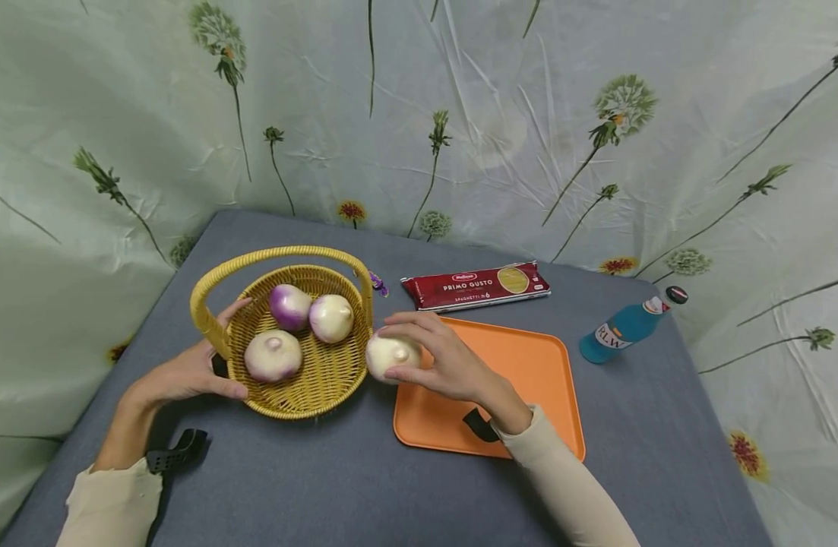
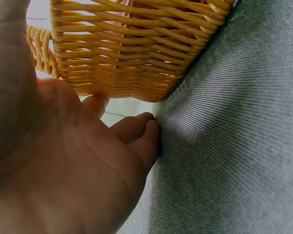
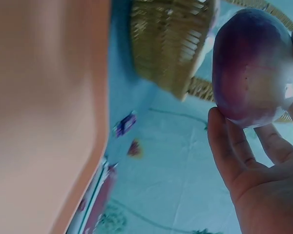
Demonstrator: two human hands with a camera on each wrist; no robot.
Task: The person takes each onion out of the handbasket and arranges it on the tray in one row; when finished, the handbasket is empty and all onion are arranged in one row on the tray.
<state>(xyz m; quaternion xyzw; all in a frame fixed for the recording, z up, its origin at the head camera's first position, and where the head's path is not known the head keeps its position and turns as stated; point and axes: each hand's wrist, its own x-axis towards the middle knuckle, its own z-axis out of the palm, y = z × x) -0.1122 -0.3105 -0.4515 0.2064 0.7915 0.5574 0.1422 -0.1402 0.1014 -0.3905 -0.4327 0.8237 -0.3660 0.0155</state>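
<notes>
basket [image 1: 302, 380]: woven yellow wicker, ribbed and rough | turnip [image 1: 390, 355]: smooth, faintly glossy skin | tray [image 1: 528, 365]: smooth matt orange plastic | table cover [image 2: 244, 146]: grey woven cloth, fine ribbed, matt | spaghetti packet [image 1: 475, 286]: glossy film | backdrop [image 1: 501, 114]: creased printed cloth

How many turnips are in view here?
4: three turnips lie in the wicker basket; the right hand holds the fourth turnip beside it. None seem hidden.
</notes>
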